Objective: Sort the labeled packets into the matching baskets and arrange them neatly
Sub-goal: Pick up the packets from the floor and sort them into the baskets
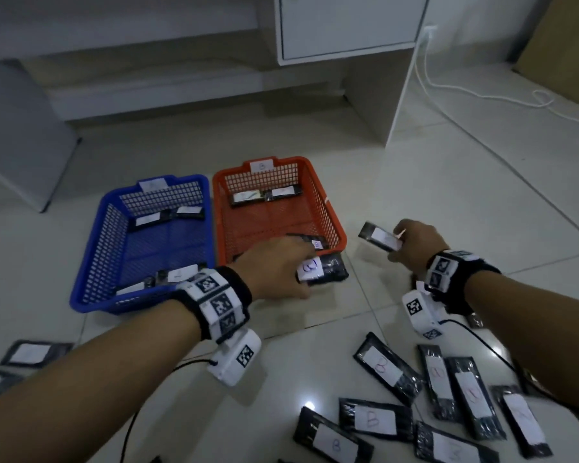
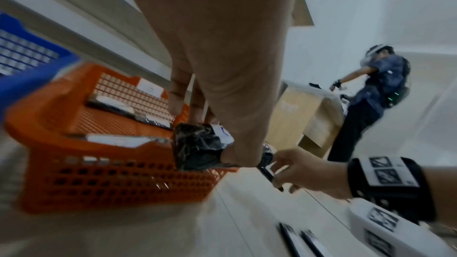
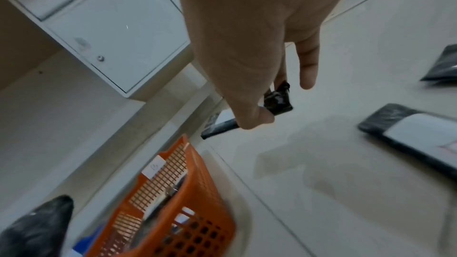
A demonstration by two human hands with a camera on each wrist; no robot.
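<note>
"How many baskets?"

"Two: one blue basket (image 1: 91,262), one orange basket (image 1: 335,225)."

"Packets inside them?"

"Four in the blue, three in the orange."

"And held?"

"Two. The left hand (image 1: 274,265) grips one packet (image 1: 328,269), and the right hand (image 1: 415,245) grips another packet (image 1: 380,237)."

"On the floor?"

"Loose packets (image 1: 386,372): seven whole ones at the right, two at the left. Others are cut off at the edges."
</note>
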